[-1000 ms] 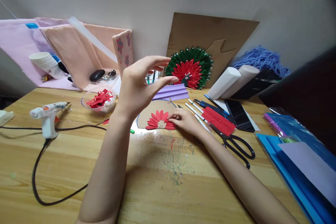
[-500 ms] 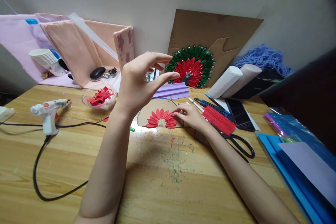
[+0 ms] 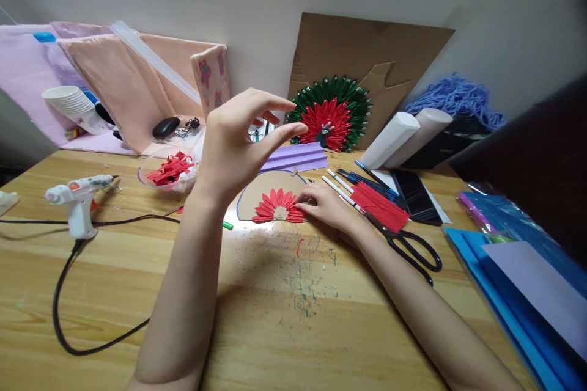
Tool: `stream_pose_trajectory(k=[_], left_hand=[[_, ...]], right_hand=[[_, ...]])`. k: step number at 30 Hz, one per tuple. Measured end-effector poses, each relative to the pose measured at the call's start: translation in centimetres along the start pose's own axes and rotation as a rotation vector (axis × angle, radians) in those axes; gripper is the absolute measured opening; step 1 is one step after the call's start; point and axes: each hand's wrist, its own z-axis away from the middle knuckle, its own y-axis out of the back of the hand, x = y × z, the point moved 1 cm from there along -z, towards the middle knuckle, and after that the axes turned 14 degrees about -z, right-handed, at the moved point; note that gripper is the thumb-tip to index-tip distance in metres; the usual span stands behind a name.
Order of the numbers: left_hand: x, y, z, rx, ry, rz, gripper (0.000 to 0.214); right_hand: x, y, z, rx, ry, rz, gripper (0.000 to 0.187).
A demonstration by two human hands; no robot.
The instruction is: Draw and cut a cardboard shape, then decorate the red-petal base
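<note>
My left hand (image 3: 241,143) is raised above the table, fingers and thumb curved apart with nothing between them. My right hand (image 3: 326,208) rests on the table, its fingertips pressing the right edge of a fan of red paper petals (image 3: 276,206) glued on a half-round cardboard piece (image 3: 261,191). Behind it lies folded purple paper (image 3: 296,157). A finished red and green paper peacock (image 3: 331,114) leans on a cardboard sheet (image 3: 367,55) at the wall.
A white glue gun (image 3: 76,195) with a black cord stands at left. Near it sits a clear bowl of red paper pieces (image 3: 170,170). Right of my hand lie red folded paper (image 3: 380,206), pens, black scissors (image 3: 413,250) and blue sheets (image 3: 513,281).
My right hand drew slightly off the petals and is back at their right edge. The left hand stays raised in about the same pose.
</note>
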Motion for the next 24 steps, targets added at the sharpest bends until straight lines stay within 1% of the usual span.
stream_pose_trajectory(k=[5,11,24], left_hand=[[0.0,0.0,0.0,0.002,0.012,-0.01,0.019],[0.1,0.2,-0.1,0.008,0.022,-0.033,0.02],[0.1,0.2,-0.1,-0.003,0.021,-0.044,0.02]], right_hand=[[-0.2,-0.5,0.0,-0.019,0.085,0.018,0.009],[0.0,-1.1,0.0,-0.034,0.122,0.058,0.01],[0.1,-1.3,0.0,-0.033,0.128,0.088,0.009]])
